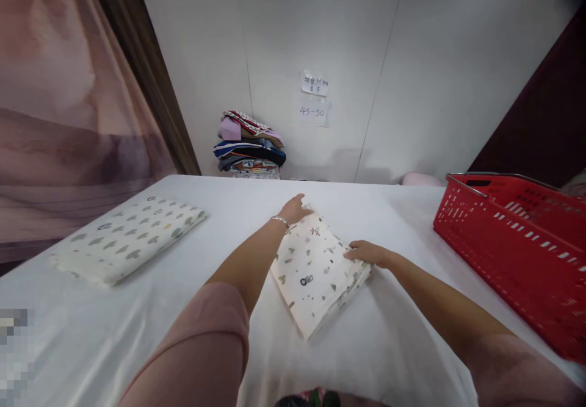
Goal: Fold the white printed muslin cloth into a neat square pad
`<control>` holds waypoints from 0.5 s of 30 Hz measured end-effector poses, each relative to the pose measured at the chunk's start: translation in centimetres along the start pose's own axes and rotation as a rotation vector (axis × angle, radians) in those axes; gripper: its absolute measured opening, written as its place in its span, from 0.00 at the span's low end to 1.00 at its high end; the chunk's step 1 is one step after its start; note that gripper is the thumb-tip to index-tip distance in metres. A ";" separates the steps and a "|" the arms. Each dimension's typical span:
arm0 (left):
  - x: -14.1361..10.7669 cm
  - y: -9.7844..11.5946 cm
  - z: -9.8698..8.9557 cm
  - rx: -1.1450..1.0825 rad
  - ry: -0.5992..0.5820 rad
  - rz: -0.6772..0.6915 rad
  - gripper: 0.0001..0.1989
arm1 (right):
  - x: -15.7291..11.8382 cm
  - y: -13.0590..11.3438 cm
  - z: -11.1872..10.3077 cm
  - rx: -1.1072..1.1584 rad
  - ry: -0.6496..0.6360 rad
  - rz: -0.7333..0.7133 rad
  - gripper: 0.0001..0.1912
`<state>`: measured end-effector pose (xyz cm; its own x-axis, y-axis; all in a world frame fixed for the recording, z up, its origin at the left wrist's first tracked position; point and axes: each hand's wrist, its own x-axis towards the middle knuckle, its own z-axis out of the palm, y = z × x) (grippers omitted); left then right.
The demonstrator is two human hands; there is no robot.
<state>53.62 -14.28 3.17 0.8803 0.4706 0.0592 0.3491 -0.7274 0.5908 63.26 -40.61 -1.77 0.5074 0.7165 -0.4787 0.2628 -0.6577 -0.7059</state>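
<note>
A folded white cloth [311, 273] with small printed motifs lies turned cornerwise on the white-covered table in front of me. At its far corner, my left hand [295, 210], with a bracelet at the wrist, closes on the edge; part of its grip is hidden. My right hand [370, 253] pinches the right corner, thumb on top, where several layers show along the edge. To the left lies a second folded cloth [137, 230], white with grey-green cloud-like shapes, apart from both hands.
A red plastic basket [503, 254] with a metal handle stands on the table's right side. Beyond the far edge, a pile of folded fabrics [251, 144] rests against the wall. Paper notes [314, 99] are taped there. A pink curtain [68, 120] hangs at left.
</note>
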 end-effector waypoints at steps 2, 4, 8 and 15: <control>-0.8 -0.9 0.6 0.019 0.013 -0.008 0.32 | 0.0 0.5 0.2 0.046 0.012 -0.015 0.19; -2.7 -2.8 0.8 0.074 0.079 -0.035 0.29 | 0.1 0.7 0.3 0.066 0.010 -0.033 0.16; -7.9 -7.3 -0.2 0.094 0.267 -0.268 0.31 | 0.6 0.8 0.5 0.061 0.016 -0.050 0.15; -12.6 -8.1 1.2 -0.207 0.133 -0.568 0.38 | 0.8 0.6 0.4 -0.007 0.057 -0.061 0.12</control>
<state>40.05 -14.95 -3.30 0.5227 0.8239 -0.2188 0.6703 -0.2386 0.7027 63.50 -40.30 -2.78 0.5357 0.7414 -0.4043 0.3007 -0.6148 -0.7291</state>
